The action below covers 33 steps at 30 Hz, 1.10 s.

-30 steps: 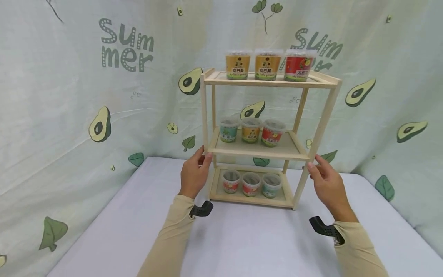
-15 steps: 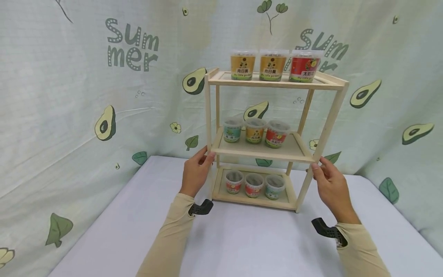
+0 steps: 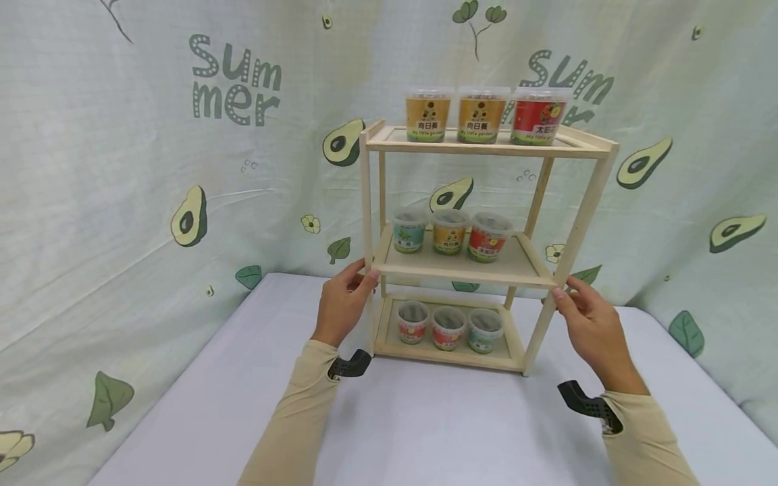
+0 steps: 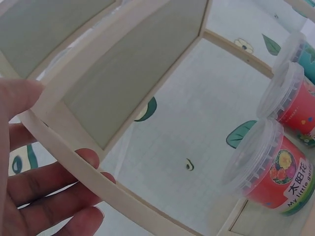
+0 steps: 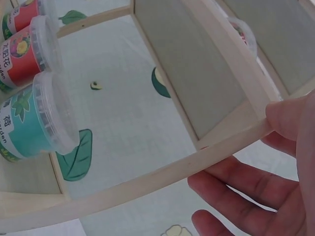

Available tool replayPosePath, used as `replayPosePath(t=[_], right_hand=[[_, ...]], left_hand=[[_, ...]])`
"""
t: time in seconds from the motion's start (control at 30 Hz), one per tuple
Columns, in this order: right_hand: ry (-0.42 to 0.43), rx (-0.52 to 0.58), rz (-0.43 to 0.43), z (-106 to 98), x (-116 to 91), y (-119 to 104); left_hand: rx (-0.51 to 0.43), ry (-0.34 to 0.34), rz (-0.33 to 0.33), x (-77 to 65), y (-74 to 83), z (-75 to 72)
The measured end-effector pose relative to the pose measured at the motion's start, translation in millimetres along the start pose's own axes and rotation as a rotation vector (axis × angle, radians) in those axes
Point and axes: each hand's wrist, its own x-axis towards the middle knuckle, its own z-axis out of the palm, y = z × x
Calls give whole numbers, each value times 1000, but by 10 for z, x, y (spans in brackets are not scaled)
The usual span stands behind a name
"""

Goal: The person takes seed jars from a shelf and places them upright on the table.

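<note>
Printed cloth (image 3: 121, 169) backs the table (image 3: 437, 418), where fingers of left hand (image 3: 343, 304) and right hand (image 3: 595, 331) pinch a wooden rack (image 3: 474, 275), best held level to steady its cups (image 3: 449, 235).

1. The left sleeve (image 3: 294, 415) is long, plain beige and close-fitting, with soft creases near its cuff.
2. The right sleeve (image 3: 647, 439) matches it in colour and cut, creased likewise.
3. A black, bent left wrist device (image 3: 350, 365) juts from the cuff.
4. The black right wrist device (image 3: 586, 403) is similarly angled, dotted with small holes.
5. The left grip (image 3: 342, 304) and right grip (image 3: 595, 332) are bare.
</note>
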Motion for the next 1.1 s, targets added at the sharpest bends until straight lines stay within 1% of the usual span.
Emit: replayPosePath(t=[0.13, 0.37, 0.47, 0.73, 1.0, 1.1], right_hand=[[-10, -10, -3, -15, 9, 4], [-66, 9, 9, -40, 10, 7], [-71, 0, 3, -60, 7, 8], [-105, -16, 26, -124, -8, 39], [-61, -29, -39, -165, -11, 56], [-48, -37, -49, -170, -9, 67]], left_hand=[[10, -14, 0, -9, 17, -16], [15, -23, -7, -15, 32, -34], [18, -26, -7, -18, 33, -35], [42, -20, 34, -24, 28, -30], [77, -10, 80, -19, 23, -29], [83, -7, 98, -14, 26, -38]])
